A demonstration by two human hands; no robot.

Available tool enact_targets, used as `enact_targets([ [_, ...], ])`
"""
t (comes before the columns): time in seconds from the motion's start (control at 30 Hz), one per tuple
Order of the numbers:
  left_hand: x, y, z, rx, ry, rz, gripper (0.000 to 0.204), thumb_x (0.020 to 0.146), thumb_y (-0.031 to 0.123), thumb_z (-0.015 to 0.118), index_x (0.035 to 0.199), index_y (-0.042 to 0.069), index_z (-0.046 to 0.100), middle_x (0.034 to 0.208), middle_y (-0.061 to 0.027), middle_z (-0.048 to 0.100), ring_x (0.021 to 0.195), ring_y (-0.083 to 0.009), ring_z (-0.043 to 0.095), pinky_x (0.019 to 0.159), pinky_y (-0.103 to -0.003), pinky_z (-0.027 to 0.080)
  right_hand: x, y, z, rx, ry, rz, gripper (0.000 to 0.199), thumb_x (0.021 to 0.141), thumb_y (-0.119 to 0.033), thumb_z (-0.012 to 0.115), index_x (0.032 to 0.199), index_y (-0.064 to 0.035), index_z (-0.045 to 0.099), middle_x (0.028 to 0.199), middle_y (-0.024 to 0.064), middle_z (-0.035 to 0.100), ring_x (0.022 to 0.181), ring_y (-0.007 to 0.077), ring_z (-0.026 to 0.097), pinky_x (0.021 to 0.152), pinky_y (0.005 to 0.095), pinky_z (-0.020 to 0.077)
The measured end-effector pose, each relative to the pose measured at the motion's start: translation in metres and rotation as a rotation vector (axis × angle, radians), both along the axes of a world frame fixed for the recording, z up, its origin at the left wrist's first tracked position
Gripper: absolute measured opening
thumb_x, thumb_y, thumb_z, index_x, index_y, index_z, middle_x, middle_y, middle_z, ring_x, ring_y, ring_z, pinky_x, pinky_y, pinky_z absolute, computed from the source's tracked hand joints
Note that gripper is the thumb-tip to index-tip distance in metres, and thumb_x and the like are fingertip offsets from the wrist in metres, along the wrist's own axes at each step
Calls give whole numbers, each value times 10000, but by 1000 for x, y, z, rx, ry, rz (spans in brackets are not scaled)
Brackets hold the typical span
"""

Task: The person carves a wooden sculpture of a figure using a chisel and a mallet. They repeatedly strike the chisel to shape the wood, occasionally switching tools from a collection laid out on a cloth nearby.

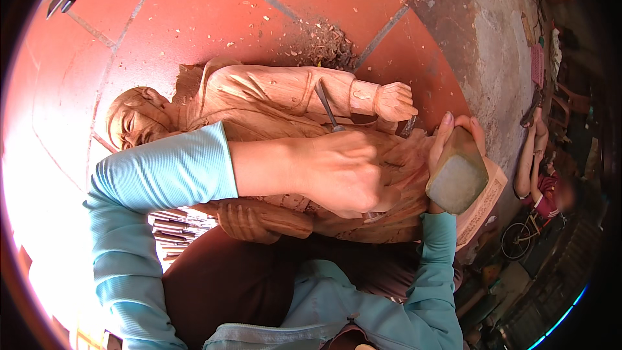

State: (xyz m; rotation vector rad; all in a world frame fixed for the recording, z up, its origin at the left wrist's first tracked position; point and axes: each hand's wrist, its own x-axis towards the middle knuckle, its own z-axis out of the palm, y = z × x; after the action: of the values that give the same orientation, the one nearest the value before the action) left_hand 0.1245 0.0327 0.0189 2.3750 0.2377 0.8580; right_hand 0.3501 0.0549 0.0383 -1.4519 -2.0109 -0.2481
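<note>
Chisel (326, 107) mostly hidden in left hand (343, 172) grip; right hand (453, 139) grips mallet (457, 178), carving (272, 107) partly covered.

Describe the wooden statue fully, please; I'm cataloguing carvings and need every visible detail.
The wooden statue is a reddish-brown carved figure lying on its side on the red tiled floor. Its head points left, and one sleeved arm ends in a clenched fist at right. The surface looks raw and unfinished. The left hand presses a chisel against its middle; the right hand holds a mallet beside it. Wood chips lie behind.
</note>
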Motion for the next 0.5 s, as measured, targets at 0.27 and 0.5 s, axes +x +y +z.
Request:
enact_targets([
  [0.27, 13, -16, 9, -67, 36, 113, 182, 629, 191, 608, 774, 94, 556, 607, -28, 504, 536, -179, 589, 371, -310, 428, -1, 1, -1, 33, -6, 3, 158, 849, -122, 691, 884, -3, 593, 765, 59, 617, 715, 180, 588, 792, 297, 482],
  [0.5, 5, -4, 10, 20, 24, 105, 183, 651, 164, 595, 821, 100, 570, 617, -24, 525, 604, -171, 618, 375, -307, 429, 2, 1, 0, -40, -28, -46, 163, 853, -126, 685, 886, 5, 595, 766, 59, 619, 725, 182, 594, 803, 297, 480],
])
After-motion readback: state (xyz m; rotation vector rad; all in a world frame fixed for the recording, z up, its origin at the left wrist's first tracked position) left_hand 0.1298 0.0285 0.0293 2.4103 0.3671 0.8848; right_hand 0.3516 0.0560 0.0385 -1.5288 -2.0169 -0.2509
